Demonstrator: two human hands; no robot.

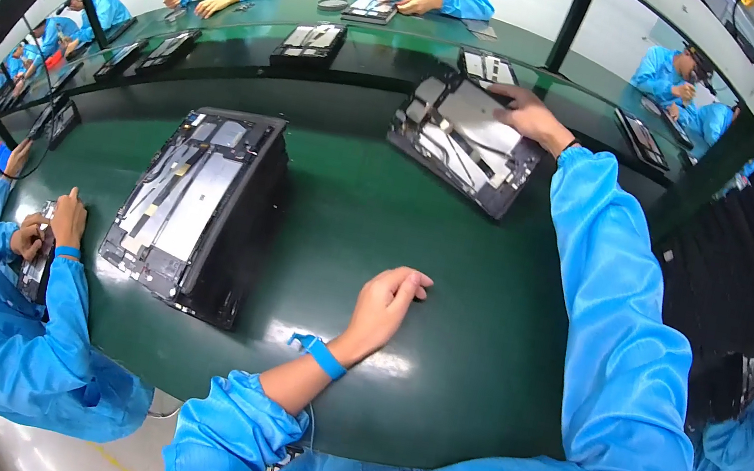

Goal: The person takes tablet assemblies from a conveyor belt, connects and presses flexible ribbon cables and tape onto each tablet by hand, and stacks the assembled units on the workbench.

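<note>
My right hand (531,119) grips the far right edge of an opened tablet (467,115), thumb side over its top face. The tablet is tilted, its bare silver battery plates and dark cables facing up. It appears raised off the green table; its far corner comes near the shelf edge. My left hand (388,303) rests on the table nearer to me, fingers loosely curled together with nothing in them. A blue wrist strap (320,357) with a cord sits on that wrist. To its left stands a tall stack of similar opened tablets (192,198), slightly askew.
A raised green shelf (377,66) runs along the table's far side, carrying more opened tablets (310,42). A dark post (711,173) stands at the right. A co-worker in blue (9,322) handles a tablet at the left. Other people work beyond the shelf.
</note>
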